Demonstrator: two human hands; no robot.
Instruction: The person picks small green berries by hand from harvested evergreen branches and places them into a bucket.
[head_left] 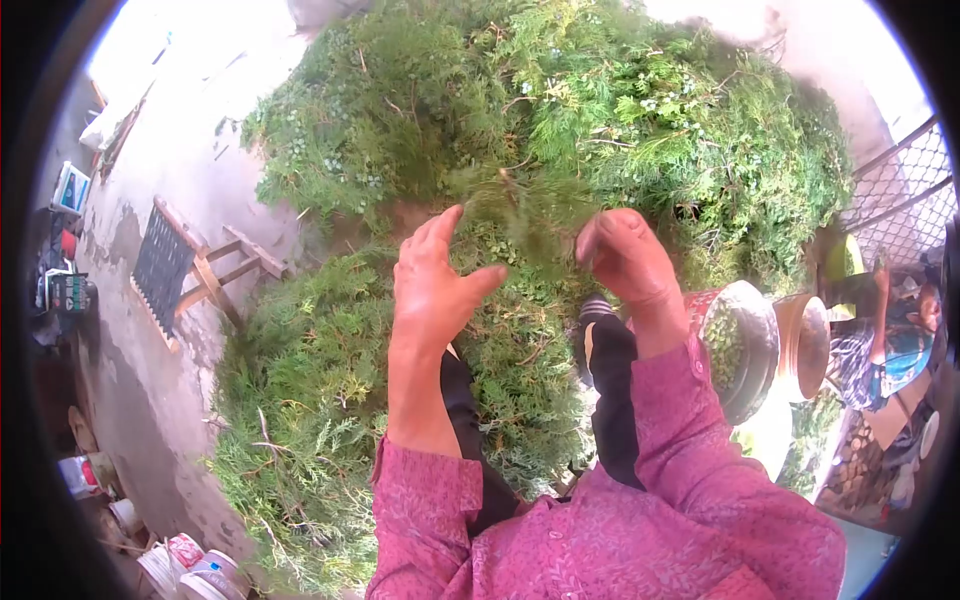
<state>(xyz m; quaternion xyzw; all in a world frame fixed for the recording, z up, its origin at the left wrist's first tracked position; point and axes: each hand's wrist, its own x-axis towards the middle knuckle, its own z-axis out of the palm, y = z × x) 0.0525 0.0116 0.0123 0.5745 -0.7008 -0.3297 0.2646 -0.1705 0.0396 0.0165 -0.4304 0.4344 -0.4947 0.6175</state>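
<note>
Evergreen cuttings (310, 380) lie in a broad heap around the seated person's legs, running from 7 o'clock up through 12 and round to 2, with the middle of the view as the dial's centre. Nearest, at 6 o'clock, is the pink patterned shirt (570, 545), and dark trousers (615, 400) show between its sleeves.

Above the heap, the left hand (440, 275) is raised just toward 10 o'clock, its fingers close together and slightly bent, the thumb standing well away from them; nothing is in its grasp. The right hand (628, 255), toward 2 o'clock, has its fingers curled inward; whether they pinch anything cannot be told. A motion-blurred sprig (525, 205) shows at 12 to 1 o'clock, between and beyond the two hands.

Beside the right forearm, at 3 to 4 o'clock, a metal bucket (758, 350) holds small green pieces, and a tan-coloured vessel (803, 348) sits next to it. Farther out, a folding stool (165, 262) lies at 9 o'clock on the pale ground (130, 400), and white tubs (213, 578) sit at 7 to 8. Another person (905, 350) is at 3 o'clock, below wire mesh (905, 185) at 2.
</note>
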